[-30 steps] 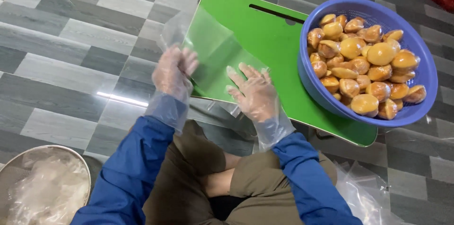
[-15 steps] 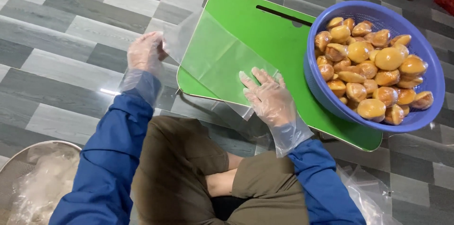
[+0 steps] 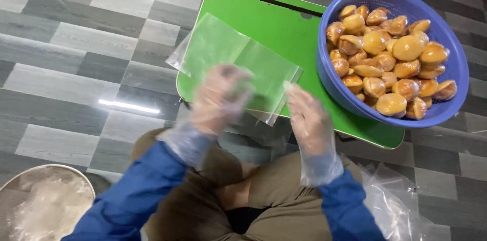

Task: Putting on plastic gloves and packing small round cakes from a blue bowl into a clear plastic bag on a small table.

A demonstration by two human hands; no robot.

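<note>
On a grey tiled floor, a green board (image 3: 284, 28) carries a clear bag (image 3: 228, 63). The blurred left hand (image 3: 220, 96) covers its near edge, grip unclear; the right hand (image 3: 309, 119) rests open on its corner beside the basin (image 3: 456, 68).

A clear plastic bag (image 3: 238, 66) is lying flat in the centre of the frame, on the near left part of a green board (image 3: 284, 23). The bag is rectangular and transparent, so the green is showing through it; its left corner is overhanging the board edge above the grey tiled floor (image 3: 76, 43). More clear plastic bags (image 3: 393, 205) are lying crumpled at the lower right of the frame, on the floor. A heap of clear, whitish plastic (image 3: 43, 210) is filling a round metal bowl (image 3: 30, 177) at the lower left corner. No labels, signs or screens are showing anywhere in the frame.
</note>
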